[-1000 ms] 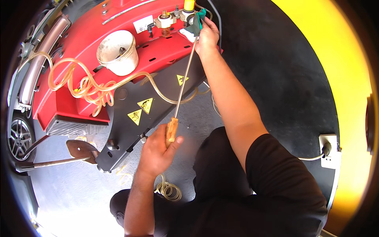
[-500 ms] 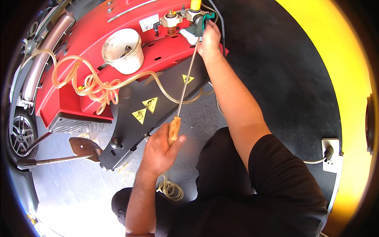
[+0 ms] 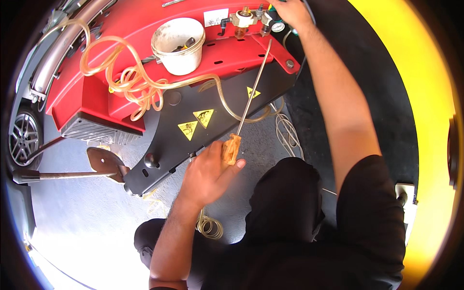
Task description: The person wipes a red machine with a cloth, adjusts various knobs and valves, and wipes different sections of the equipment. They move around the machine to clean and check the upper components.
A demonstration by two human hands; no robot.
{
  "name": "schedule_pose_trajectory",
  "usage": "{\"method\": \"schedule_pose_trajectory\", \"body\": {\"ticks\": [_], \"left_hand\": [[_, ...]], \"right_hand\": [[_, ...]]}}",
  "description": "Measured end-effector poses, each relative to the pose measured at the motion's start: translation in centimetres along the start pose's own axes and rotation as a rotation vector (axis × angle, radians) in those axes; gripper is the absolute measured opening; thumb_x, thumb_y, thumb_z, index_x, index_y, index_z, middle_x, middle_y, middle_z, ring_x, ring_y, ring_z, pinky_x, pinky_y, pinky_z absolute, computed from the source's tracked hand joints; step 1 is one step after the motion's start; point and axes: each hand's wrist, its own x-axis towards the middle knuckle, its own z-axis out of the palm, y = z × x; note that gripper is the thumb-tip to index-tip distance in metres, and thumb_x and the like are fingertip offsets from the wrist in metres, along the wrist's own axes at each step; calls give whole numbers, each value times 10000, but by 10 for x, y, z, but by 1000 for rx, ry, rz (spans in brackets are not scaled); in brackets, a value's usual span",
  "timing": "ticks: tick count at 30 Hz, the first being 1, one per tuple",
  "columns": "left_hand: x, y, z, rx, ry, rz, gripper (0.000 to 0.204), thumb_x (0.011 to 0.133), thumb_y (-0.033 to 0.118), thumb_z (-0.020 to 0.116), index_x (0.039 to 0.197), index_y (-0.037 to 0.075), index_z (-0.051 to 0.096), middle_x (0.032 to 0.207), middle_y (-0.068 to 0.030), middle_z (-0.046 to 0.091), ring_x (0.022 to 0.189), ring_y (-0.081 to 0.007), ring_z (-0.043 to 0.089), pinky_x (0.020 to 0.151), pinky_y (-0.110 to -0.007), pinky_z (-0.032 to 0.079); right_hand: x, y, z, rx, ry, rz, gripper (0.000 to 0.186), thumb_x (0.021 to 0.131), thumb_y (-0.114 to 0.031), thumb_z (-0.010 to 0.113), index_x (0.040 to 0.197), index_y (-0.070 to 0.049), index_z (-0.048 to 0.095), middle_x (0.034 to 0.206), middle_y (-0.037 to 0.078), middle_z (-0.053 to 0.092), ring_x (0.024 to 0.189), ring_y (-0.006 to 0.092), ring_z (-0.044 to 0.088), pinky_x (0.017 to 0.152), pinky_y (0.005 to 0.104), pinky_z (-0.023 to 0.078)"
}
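My left hand (image 3: 205, 176) grips the orange wooden handle (image 3: 232, 148) of a long screwdriver, whose bare steel shaft (image 3: 253, 89) angles up in front of a black metal plate (image 3: 164, 137). Up at the top edge, my right hand (image 3: 292, 14) curls around something I cannot make out, with a bit of green showing beside its fingers. It is just above a small gauge (image 3: 278, 27) and right of a brass-and-metal valve assembly (image 3: 241, 19) on the red machine body (image 3: 130, 24).
A white bucket (image 3: 179, 60) holding small parts sits on the red body, beside coiled amber hose (image 3: 135, 87). A metal lever (image 3: 72, 176) crosses the lower left near a car wheel (image 3: 24, 135). A socket (image 3: 406, 203) is at right, by a yellow panel (image 3: 425, 96).
The view has shifted. My right hand has moved up and right, away from the screwdriver's tip, which now stands uncovered; the green cloth is mostly out of sight. My left hand still grips the handle.
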Motion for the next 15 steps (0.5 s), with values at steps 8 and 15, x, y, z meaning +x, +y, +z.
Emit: {"method": "schedule_pose_trajectory", "body": {"ticks": [8,15], "left_hand": [[5,-3,-1,-22,-22,18,542,960,497,661,1130,-3,541,1073,-266,676,1033,-481,648,863,-549,512],[3,-3,-3,-6,-14,30,538,973,476,657,1183,-8,550,1070,-262,665,1028,-482,641,859,-538,509]], "right_hand": [[58,-1,-9,-725,-342,-519,394,974,-370,632,941,-5,778,924,238,741,961,393,726,864,490,558],[49,1,-23,-571,-453,-611,354,1001,-336,598,1095,-32,754,1046,203,749,1040,391,704,899,491,545]]}}
